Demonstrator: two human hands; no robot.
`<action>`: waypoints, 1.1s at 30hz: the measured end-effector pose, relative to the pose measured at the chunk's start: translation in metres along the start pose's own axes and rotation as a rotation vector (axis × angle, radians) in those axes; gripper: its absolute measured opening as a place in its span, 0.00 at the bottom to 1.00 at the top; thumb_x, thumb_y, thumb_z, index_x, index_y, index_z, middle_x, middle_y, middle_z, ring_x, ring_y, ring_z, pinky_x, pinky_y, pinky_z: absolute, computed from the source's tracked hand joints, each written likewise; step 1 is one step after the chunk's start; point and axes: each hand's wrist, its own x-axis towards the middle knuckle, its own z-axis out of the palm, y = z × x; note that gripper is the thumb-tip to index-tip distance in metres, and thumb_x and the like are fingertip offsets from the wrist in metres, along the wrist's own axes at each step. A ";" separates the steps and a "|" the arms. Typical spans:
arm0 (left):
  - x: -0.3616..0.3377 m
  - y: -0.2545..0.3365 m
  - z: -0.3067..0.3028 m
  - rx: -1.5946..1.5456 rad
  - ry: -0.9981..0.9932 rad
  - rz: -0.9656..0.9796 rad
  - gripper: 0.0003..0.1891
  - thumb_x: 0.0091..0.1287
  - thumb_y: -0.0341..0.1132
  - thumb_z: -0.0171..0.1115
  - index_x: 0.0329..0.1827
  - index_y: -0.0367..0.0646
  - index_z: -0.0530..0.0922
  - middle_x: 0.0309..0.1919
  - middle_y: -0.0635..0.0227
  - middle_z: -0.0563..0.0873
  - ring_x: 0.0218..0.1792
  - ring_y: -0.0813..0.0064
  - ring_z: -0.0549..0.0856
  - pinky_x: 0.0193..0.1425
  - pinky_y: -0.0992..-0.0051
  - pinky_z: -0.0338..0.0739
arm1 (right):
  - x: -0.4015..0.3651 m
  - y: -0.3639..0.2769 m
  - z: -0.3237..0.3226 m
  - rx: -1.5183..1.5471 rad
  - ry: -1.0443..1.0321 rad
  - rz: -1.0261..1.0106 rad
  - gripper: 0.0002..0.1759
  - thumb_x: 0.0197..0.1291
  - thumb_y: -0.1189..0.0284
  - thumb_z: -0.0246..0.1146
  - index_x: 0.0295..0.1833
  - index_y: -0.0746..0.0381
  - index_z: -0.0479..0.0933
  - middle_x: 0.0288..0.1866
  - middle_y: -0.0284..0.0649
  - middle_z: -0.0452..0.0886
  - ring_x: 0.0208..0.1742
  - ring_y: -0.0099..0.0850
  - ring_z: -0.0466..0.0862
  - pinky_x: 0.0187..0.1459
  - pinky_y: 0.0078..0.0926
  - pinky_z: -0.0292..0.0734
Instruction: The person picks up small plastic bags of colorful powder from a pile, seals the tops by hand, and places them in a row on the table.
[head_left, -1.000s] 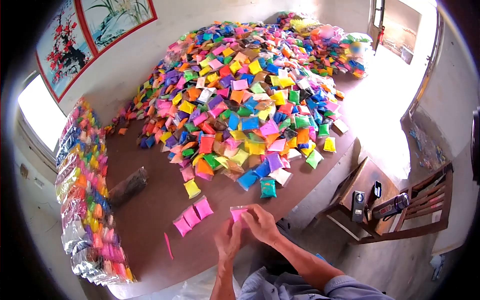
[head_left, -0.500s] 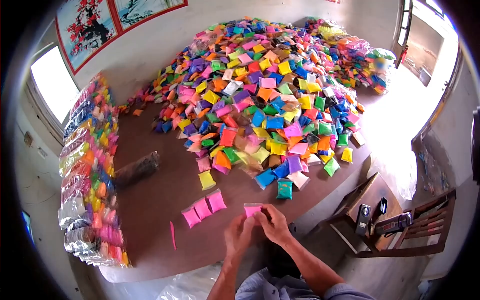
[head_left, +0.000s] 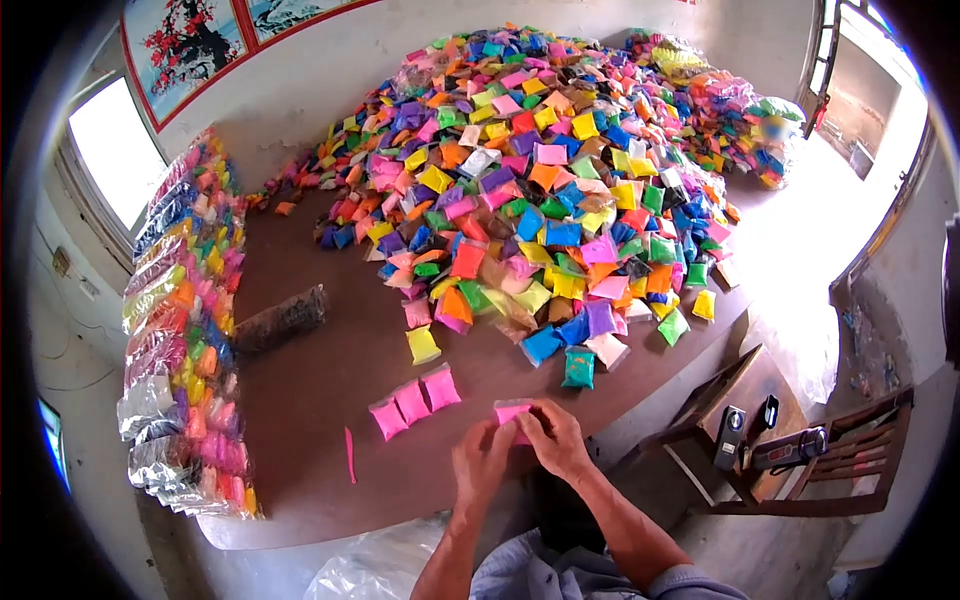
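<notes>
Near the table's front edge, a pink packet [head_left: 512, 410] is held between both hands. My left hand [head_left: 484, 458] has its fingers closed on the packet's lower left side. Fingers of my right hand [head_left: 552, 438] pinch its right side. To the left of the hands, three pink packets [head_left: 411, 402] lie side by side in a slanted row on the brown table [head_left: 300, 390]. A thin pink strip or tool [head_left: 350, 455] lies further left. Beyond the hands are a yellow packet [head_left: 422, 345] and a teal packet [head_left: 578, 368].
A large heap of coloured packets [head_left: 540, 180] covers the table's back. Bundled bags [head_left: 185, 340] line the left edge, beside a dark wrapped roll [head_left: 282, 320]. At the right, a wooden stool [head_left: 735, 400] holds a flask [head_left: 790, 448] and small devices.
The view has shifted slightly, so the table's contents appear a little further right, the heap also higher. Both hands still hold the pink packet, with the fingers slightly moved.
</notes>
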 end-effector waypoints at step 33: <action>0.006 -0.013 0.011 0.028 0.136 0.152 0.18 0.79 0.36 0.64 0.30 0.37 0.74 0.24 0.77 0.68 0.31 0.84 0.66 0.31 0.74 0.63 | 0.006 -0.013 0.004 -0.098 0.020 -0.197 0.08 0.70 0.70 0.67 0.45 0.64 0.85 0.39 0.49 0.87 0.39 0.49 0.88 0.39 0.39 0.83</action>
